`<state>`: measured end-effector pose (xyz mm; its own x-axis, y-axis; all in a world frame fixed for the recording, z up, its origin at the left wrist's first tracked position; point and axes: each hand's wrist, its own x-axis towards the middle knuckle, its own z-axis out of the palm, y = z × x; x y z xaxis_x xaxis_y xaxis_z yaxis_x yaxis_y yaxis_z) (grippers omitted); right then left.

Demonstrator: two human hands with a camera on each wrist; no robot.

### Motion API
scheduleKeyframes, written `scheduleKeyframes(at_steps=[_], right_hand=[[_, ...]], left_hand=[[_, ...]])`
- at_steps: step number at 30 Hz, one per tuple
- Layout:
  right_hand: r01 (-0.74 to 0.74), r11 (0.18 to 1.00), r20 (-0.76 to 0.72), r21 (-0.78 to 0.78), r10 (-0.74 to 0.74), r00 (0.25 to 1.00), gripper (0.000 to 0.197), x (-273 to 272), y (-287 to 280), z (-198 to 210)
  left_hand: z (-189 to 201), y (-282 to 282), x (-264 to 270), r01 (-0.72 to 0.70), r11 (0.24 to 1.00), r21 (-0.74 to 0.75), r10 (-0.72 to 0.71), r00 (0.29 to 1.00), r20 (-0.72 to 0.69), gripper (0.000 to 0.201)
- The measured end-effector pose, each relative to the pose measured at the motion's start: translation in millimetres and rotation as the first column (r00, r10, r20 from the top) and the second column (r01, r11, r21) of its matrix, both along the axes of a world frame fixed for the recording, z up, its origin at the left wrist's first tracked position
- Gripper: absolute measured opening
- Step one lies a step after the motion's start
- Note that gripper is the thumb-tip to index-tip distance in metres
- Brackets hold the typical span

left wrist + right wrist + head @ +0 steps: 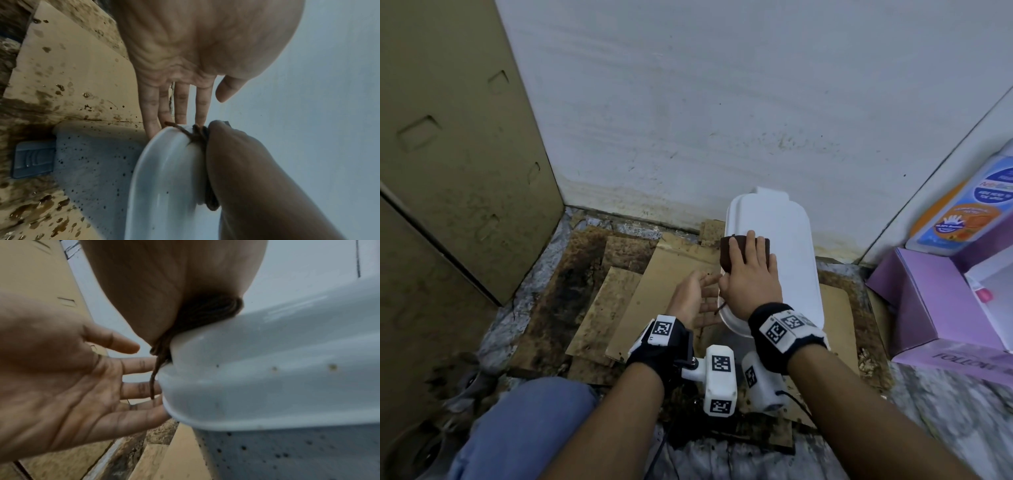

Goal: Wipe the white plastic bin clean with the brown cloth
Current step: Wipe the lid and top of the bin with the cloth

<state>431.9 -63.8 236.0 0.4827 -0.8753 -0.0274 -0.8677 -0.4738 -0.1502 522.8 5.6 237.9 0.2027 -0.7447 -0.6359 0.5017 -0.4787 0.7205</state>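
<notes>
Midway through the job, the cloth (743, 251) was pressed flat on the lid of the bin (789, 236) by the right hand (751, 277), fingers straight and spread over it. The bin was seen standing on stained cardboard (671, 270) against the wall (722, 102). It was steadied at its near rim by the left hand (693, 301), palm open, straight fingertips (156, 415) touching the edge and gripping nothing. A frayed thread (153, 382) was left hanging from the cloth over the rim. The lid top was judged mostly clean, while dark specks (277, 454) were shown on the side below, apparently yet to be wiped.
</notes>
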Motion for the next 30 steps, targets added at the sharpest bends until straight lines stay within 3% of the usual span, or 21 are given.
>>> scheduleKeyframes(at_steps=[9,13,16,22,26,30], right_hand=[[-0.107,0.994,-0.005,-0.011,0.107,0.994,0.081,-30,31,-11],[-0.090,0.996,-0.026,0.022,0.090,0.996,0.067,-20,12,-4],[-0.064,0.997,-0.045,0.048,0.066,0.997,0.069,-10,-5,4],[-0.071,0.984,-0.035,0.166,0.078,0.996,0.070,-10,-33,14],[-0.113,0.949,0.076,0.293,0.095,0.993,0.065,-30,-25,23],[-0.128,0.972,-0.013,0.198,0.133,0.991,0.069,-42,4,19]], left_hand=[[2,-1,3,-0.001,1.000,-0.018,0.000,0.999,-0.038,0.040],[-1,-1,3,-0.014,1.000,-0.016,0.013,0.999,-0.050,0.041],[-2,-1,3,-0.004,1.000,-0.019,0.003,0.999,-0.038,0.046],[-1,-3,3,0.002,0.999,-0.034,-0.003,1.000,-0.018,0.043],[-2,-6,3,0.000,0.999,-0.037,0.000,1.000,-0.012,0.040],[0,-8,3,0.013,0.999,-0.041,-0.013,1.000,-0.003,0.038]])
